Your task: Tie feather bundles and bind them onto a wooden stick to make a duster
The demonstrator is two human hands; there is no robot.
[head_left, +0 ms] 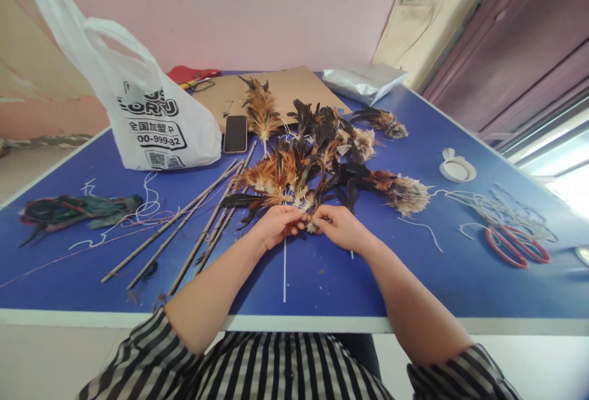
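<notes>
Centrally, we are pinching a small feather bundle (309, 211) between left hand (276, 226) and right hand (338, 227), fingertips closing narrowly on its quill ends at the feather pile's (317, 161) near edge, keeping them aligned, sticks (193, 228) lying left.

One phone (235, 133), one scissors (516, 245)

Feathers (313, 161) lie mid-table (322, 283), sticks (193, 228) and bag (151, 118) left, scissors (518, 245) right.
</notes>
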